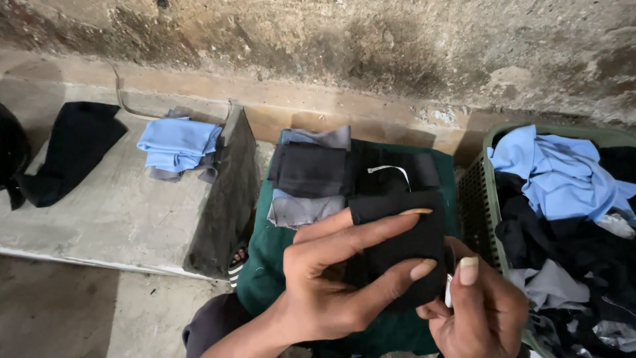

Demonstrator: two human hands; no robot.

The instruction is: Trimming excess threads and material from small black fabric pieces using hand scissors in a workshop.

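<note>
My left hand (331, 278) grips folded black cloth (404, 245) from front, fingers spread across it; right hand (480, 311) pinches its lower edge. Cloth held just above green cloth (265, 265) on lap, before stack of dark folded pieces (311, 172). Basket (480, 199) of unsorted clothes at right. Folding seemingly near done; placing on stack needs steady grip.

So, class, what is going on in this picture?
A person holds a black cloth in both hands: the left hand spread over its front, the right hand pinching its lower edge. Under it lies a green cloth with folded grey and black pieces on top. A basket of clothes stands to the right.
</note>
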